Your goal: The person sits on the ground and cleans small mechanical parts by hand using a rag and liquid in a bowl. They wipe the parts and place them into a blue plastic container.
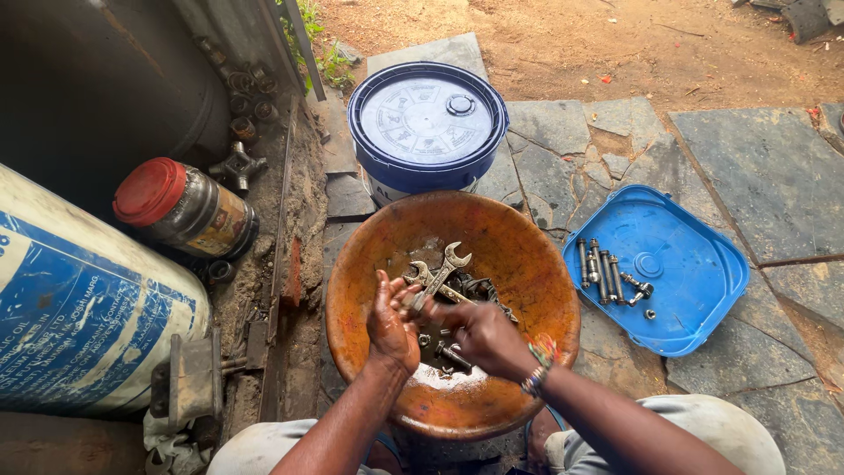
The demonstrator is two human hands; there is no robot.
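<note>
We judge the oily spanner (442, 273) pinched in our left hand (392, 322) could slip, splashing into the basin (519, 237); our right hand (486, 336), curled, rubs it.

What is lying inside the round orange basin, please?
Two open-ended spanners, bolts and dark liquid lie in the orange basin. Both hands cover whatever lies beneath them.

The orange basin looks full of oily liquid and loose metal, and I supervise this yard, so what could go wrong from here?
The left hand and right hand grip a wrench over the orange basin; wet, it may slip and splash. Small parts lying in the dark liquid could nick fingers. Bolts on the blue lid might roll off onto the stone paving.
</note>
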